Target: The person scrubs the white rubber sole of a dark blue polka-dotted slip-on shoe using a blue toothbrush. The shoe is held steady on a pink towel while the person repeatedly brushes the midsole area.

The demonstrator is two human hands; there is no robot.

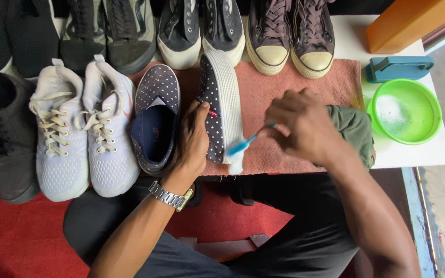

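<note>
I see my left hand (192,141) closed around a navy polka-dot slip-on shoe (221,103), tipped on its side on a rough pink towel (284,98) over the white tabletop (413,154), its ribbed white rubber sole turned toward my right hand (300,126). That hand pinches a blue toothbrush (243,145) whose foamy bristles touch the sole's edge. The shoe's mate (155,118) lies just beside it, showing a small label patch on its insole. A glossy round green bowl (407,110) with suds sits far right.

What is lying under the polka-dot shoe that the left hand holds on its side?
A reddish-brown cloth lies spread under the polka-dot shoe. The left hand and shoe hide whatever the cloth covers.
</note>
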